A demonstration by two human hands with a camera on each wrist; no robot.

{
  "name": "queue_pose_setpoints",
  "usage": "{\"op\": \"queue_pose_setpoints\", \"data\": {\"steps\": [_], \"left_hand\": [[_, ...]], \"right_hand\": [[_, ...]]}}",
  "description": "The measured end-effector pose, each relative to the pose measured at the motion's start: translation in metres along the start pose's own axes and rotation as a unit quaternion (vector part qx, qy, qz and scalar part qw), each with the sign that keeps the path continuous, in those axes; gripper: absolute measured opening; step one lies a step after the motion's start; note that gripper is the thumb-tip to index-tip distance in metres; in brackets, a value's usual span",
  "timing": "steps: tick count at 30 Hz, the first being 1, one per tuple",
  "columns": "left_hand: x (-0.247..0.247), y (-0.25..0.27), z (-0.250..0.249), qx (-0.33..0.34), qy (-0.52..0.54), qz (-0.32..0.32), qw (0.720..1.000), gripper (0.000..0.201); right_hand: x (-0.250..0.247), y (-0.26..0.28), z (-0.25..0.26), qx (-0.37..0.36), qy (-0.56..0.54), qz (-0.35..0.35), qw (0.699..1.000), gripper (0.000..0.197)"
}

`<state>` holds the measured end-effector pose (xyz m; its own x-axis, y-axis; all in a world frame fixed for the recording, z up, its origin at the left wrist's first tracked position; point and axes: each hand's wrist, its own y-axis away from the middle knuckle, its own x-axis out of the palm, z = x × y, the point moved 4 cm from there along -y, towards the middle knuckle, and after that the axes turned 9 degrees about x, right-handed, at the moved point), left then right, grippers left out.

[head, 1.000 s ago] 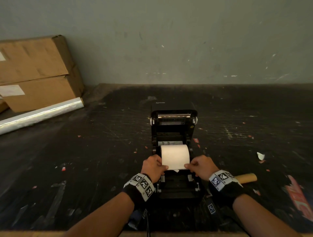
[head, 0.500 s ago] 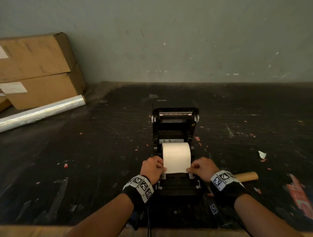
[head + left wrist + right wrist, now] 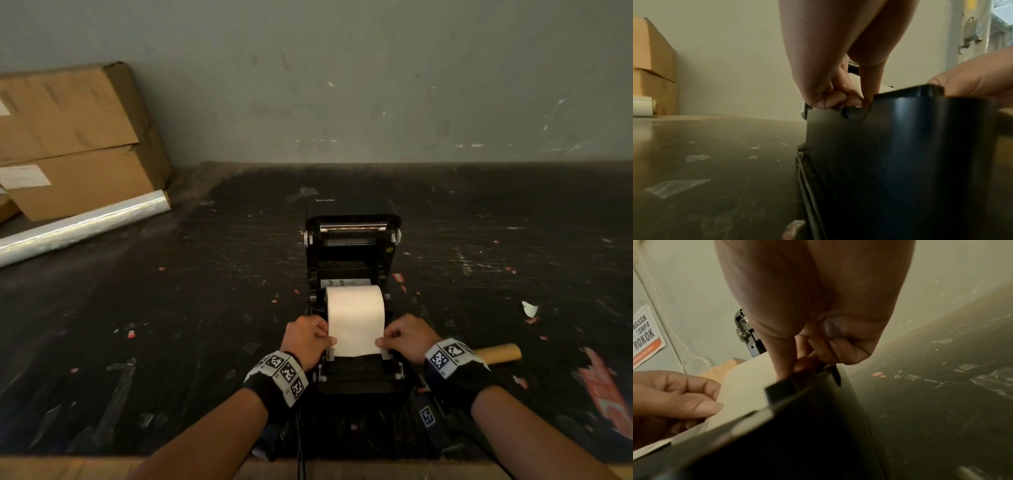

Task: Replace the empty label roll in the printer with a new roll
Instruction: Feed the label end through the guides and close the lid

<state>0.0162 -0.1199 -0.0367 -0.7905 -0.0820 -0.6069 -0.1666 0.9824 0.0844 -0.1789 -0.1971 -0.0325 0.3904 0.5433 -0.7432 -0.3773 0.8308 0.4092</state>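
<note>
A black label printer [image 3: 352,246] stands with its lid up on the dark table. A new white label roll [image 3: 354,308] sits in its bay, with a strip of paper drawn toward me over the front. My left hand [image 3: 308,337] pinches the strip's left edge and my right hand [image 3: 406,337] pinches its right edge, as the right wrist view shows at the paper [image 3: 744,386]. In the left wrist view my left hand [image 3: 838,95] curls at the printer's [image 3: 900,146] top rim. A brown empty core [image 3: 500,353] lies on the table right of the printer.
Stacked cardboard boxes [image 3: 68,137] and a clear film roll [image 3: 82,226] lie at the back left. Paper scraps [image 3: 529,308] and an orange-red wrapper [image 3: 606,394] litter the table's right side. A cable [image 3: 300,445] runs off the front edge. A grey wall [image 3: 376,85] stands behind.
Both hands have drawn the paper strip further toward me over the printer's front; the strip now reaches lower across the front. The head view has tilted slightly.
</note>
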Motion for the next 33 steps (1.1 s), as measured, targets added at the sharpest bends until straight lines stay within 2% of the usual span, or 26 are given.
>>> {"op": "queue_pose_setpoints", "data": {"steps": [7,14,18,21,24,27,33], "left_hand": [[0.001,-0.002,-0.003,0.003,-0.033,0.011,0.999,0.012],[-0.002,-0.003,0.0,-0.003,-0.016,-0.005,1.0,0.017],[-0.001,-0.006,-0.004,-0.004,-0.048,0.02,0.999,0.02],[-0.002,-0.007,-0.004,-0.008,-0.044,0.024,0.999,0.021],[-0.003,-0.005,-0.002,-0.01,-0.014,0.003,1.0,0.022],[-0.002,-0.006,-0.002,-0.013,-0.026,-0.001,1.0,0.021],[-0.002,-0.01,-0.005,-0.019,-0.06,0.036,0.997,0.024]], "right_hand": [[-0.001,-0.003,0.001,0.007,-0.016,0.002,1.0,0.024],[0.001,-0.002,0.001,0.017,-0.011,0.027,0.999,0.017],[-0.002,-0.003,-0.003,0.018,-0.049,0.015,0.999,0.019],[-0.002,-0.002,-0.003,0.008,-0.03,0.004,1.0,0.018],[0.0,-0.004,0.001,0.015,-0.001,0.03,0.999,0.018],[-0.003,-0.006,0.003,0.033,0.019,0.048,0.998,0.021],[-0.005,-0.006,0.002,0.036,-0.003,0.048,0.998,0.02]]}}
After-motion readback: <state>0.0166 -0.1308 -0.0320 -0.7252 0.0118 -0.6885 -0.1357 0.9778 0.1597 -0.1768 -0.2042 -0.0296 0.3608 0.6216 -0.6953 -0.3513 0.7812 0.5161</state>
